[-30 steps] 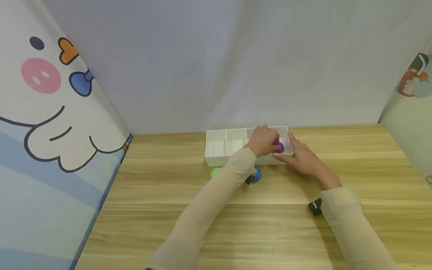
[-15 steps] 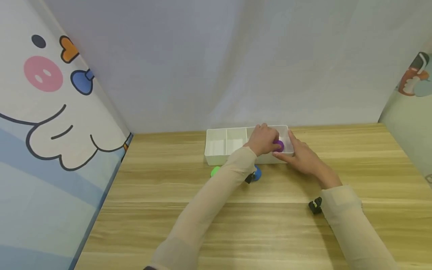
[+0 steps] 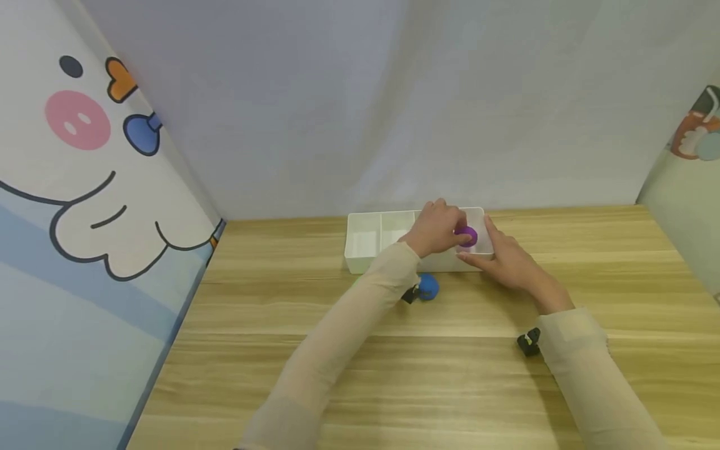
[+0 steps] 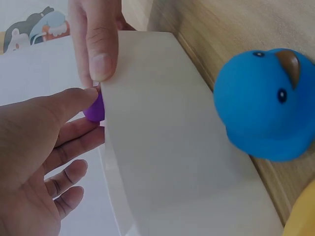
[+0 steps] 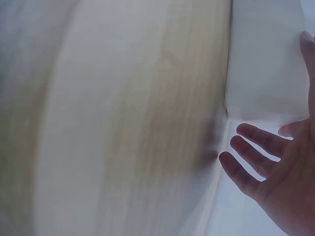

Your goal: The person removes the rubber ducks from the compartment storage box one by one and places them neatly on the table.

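A white divided box (image 3: 439, 262) stands on the wooden table near the back curtain. Over its right-hand compartment, my left hand (image 3: 435, 228) pinches a small round purple thing (image 3: 471, 237) between thumb and fingers. In the left wrist view the purple thing (image 4: 94, 112) shows behind the box's near wall, partly covered by fingers. My right hand (image 3: 509, 262) grips the box's right end, thumb on the front wall and index finger at the end wall; its other fingers (image 5: 253, 155) spread apart past the corner.
A blue toy duck (image 4: 266, 103) sits on the table before the box, beside my left wrist. Part of a yellow thing (image 4: 302, 216) shows near it. My left sleeve (image 3: 343, 325) nearly hides a green thing. Curtains border the table behind and at both sides.
My left hand has risen slightly with the purple thing. Its forearm shifts left, baring more of the blue duck and covering more of the green thing. The right hand keeps its grip.
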Demonstrator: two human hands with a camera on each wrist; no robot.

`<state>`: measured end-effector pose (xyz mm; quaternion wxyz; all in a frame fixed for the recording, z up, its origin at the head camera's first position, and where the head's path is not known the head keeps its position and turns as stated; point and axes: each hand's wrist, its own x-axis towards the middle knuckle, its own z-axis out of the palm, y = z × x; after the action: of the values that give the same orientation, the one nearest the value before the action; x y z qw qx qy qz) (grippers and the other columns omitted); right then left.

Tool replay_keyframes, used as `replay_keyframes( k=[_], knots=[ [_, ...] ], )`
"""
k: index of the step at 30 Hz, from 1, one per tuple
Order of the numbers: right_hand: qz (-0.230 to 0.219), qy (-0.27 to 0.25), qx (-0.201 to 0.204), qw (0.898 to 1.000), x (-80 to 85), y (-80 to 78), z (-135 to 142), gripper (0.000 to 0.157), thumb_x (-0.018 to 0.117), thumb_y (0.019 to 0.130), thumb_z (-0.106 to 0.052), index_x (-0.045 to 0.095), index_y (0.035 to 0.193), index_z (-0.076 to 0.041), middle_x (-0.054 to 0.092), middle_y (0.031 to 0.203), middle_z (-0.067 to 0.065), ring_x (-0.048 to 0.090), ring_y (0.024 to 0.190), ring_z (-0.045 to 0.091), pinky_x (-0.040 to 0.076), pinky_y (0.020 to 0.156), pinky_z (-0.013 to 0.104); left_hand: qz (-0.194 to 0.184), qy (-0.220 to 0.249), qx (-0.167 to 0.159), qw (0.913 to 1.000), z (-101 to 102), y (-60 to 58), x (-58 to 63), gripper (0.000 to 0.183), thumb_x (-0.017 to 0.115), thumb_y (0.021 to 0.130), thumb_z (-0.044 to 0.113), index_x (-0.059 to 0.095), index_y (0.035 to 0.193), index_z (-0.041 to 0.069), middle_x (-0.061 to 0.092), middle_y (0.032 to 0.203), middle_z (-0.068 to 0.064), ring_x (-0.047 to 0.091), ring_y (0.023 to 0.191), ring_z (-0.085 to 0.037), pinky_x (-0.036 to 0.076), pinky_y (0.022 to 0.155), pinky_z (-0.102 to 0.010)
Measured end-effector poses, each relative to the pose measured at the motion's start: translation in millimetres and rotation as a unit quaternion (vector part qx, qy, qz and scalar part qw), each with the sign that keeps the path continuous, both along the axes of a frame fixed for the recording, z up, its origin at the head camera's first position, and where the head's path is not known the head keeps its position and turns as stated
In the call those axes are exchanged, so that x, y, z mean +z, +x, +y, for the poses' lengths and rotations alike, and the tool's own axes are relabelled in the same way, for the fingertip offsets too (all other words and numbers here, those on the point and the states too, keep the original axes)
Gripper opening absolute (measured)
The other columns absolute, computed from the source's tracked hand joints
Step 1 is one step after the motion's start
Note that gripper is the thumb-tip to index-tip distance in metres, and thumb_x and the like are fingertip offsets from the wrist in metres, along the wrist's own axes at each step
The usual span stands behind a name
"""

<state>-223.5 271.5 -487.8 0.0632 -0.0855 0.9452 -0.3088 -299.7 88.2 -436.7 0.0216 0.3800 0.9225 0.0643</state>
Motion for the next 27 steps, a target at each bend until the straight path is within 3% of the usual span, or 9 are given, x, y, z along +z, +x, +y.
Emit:
replay_keyframes(
  k=[14,17,20,24,27],
  knots=[
    [-0.016,0.002,0.001,1.000,1.5,-0.1,1.9,0.112,0.054,0.096,-0.067,-0.017,0.161,-0.010,0.011,0.169,0.029,0.025,0.149,0.057,0.027,0.117,0.072,0.004,0.056,-0.023,0.9982,-21.2,17.3,23.4,0.034,0.066,0.096,0.050,0.074,0.111,0.021,0.076,0.106,0.009,0.052,0.095,-0.012,0.041,0.087,-0.029],
    [0.003,-0.006,0.006,1.000,2.2,0.1,1.7,0.110,0.057,0.097,-0.063,-0.014,0.162,-0.011,0.022,0.166,0.030,0.040,0.143,0.053,0.035,0.113,0.070,0.010,0.059,-0.031,0.9977,-26.6,24.8,29.6,0.034,0.066,0.096,0.051,0.074,0.111,0.021,0.076,0.107,0.010,0.053,0.097,-0.012,0.041,0.088,-0.029],
    [0.030,-0.016,0.012,0.999,2.8,0.3,0.8,0.106,0.061,0.097,-0.057,-0.007,0.164,-0.010,0.041,0.157,0.029,0.056,0.125,0.045,0.046,0.102,0.064,0.014,0.068,-0.039,0.9968,-32.6,32.6,33.8,0.033,0.067,0.096,0.051,0.074,0.109,0.021,0.075,0.106,0.010,0.052,0.097,-0.013,0.041,0.087,-0.029],
    [0.049,-0.017,0.022,0.998,4.9,2.3,-0.1,0.101,0.064,0.098,-0.050,-0.001,0.165,-0.010,0.055,0.141,0.027,0.061,0.109,0.038,0.050,0.090,0.056,0.018,0.081,-0.053,0.9951,-40.7,42.8,37.7,0.031,0.068,0.095,0.049,0.075,0.107,0.021,0.075,0.103,0.011,0.051,0.096,-0.013,0.039,0.085,-0.027],
    [0.045,-0.010,0.027,0.999,7.6,4.3,0.0,0.101,0.063,0.099,-0.048,-0.003,0.164,-0.008,0.058,0.135,0.028,0.061,0.109,0.039,0.050,0.089,0.055,0.020,0.086,-0.066,0.9939,-46.6,50.7,40.8,0.029,0.068,0.095,0.048,0.074,0.106,0.022,0.074,0.101,0.011,0.051,0.094,-0.012,0.038,0.083,-0.026]
  ],
)
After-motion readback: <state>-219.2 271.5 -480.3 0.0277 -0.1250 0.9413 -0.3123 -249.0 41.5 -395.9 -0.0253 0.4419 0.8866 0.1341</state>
